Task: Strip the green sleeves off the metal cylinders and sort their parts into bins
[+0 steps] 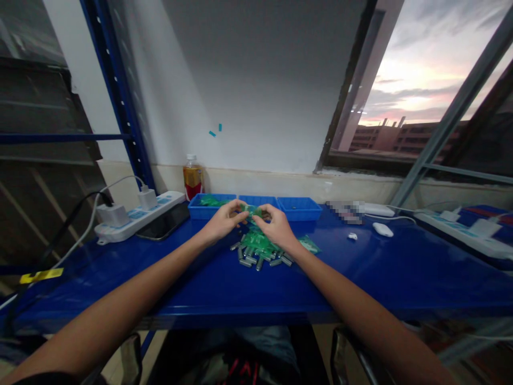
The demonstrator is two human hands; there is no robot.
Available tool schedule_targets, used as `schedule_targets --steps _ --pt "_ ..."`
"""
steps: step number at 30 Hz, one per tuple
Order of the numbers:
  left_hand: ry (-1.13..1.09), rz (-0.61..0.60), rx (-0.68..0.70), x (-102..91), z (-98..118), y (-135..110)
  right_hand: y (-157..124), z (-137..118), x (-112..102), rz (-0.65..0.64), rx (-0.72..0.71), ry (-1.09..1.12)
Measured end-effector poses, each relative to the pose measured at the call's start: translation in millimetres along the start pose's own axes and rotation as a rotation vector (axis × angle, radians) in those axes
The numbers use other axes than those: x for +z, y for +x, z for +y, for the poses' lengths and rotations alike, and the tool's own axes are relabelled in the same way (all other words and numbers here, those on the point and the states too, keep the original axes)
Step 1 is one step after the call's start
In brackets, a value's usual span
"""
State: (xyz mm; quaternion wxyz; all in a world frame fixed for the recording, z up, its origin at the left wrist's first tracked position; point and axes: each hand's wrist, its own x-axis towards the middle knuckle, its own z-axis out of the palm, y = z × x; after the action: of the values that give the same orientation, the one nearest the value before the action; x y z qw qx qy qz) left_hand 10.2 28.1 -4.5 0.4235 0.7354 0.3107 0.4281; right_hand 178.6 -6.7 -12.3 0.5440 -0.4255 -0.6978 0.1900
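Both my left hand (227, 218) and my right hand (276, 223) pinch a small clear green plastic bag (251, 210) between them, held above the table. Whether anything lies inside that bag is too small to tell. Right below my hands is a heap of green plastic bags (258, 241), with several silver metal cylinders (247, 261) scattered around its near side. Another clear bag (309, 245) with pale contents lies by my right wrist. Behind my hands stand blue bins in a row; the left bin (194, 209) contains green bags, and the right bin (300, 209) has a tiny item in it.
On the blue table (192, 291), a power strip (138, 216) and a black phone (163, 223) lie left. A drink bottle (193, 179) stands behind the bins. To the right are an earbud (352, 236), its white case (382, 230) and another power strip (460, 230).
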Motion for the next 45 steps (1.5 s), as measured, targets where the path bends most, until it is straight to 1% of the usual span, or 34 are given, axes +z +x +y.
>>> schedule_targets --steps 3,5,8,15,21,24,26,27,31,34,41,45 --pt "0.000 -0.057 0.076 -2.4 2.6 0.0 0.2 -0.2 1.7 -0.028 0.074 0.070" --pt "-0.025 -0.078 0.106 -2.9 3.1 0.8 1.2 -1.7 0.3 -0.043 0.080 0.089" --pt "-0.045 -0.070 0.130 -2.8 2.7 2.1 2.5 -5.4 -2.7 -0.050 0.059 0.081" --pt "-0.059 0.001 0.156 0.5 5.0 2.7 2.5 -13.1 -3.0 0.068 0.037 0.033" --pt "-0.093 0.043 0.135 3.1 6.3 1.8 3.1 -8.1 -2.0 0.166 0.014 0.063" --pt "-0.029 0.054 0.141 2.8 7.6 -0.4 4.1 -4.0 -2.2 0.108 0.056 0.129" --pt "0.042 0.072 0.161 1.9 9.2 -1.8 4.6 -2.2 -3.2 0.064 0.080 0.133" --pt "0.085 0.068 0.167 1.3 10.1 -2.2 4.9 -1.8 -4.0 0.048 0.081 0.125" --pt "0.261 -0.009 0.183 -2.1 11.1 -1.6 6.0 -1.9 -7.0 0.006 0.071 0.119" --pt "0.334 0.012 0.209 -2.9 9.5 -0.7 7.0 -2.6 -7.4 -0.010 0.068 0.156" --pt "0.351 0.051 0.216 -0.8 7.1 -1.9 7.2 -5.6 -4.1 0.012 0.125 0.255" --pt "0.328 0.045 0.227 -1.2 4.5 -2.0 6.5 -7.6 -5.9 -0.033 0.120 0.248"
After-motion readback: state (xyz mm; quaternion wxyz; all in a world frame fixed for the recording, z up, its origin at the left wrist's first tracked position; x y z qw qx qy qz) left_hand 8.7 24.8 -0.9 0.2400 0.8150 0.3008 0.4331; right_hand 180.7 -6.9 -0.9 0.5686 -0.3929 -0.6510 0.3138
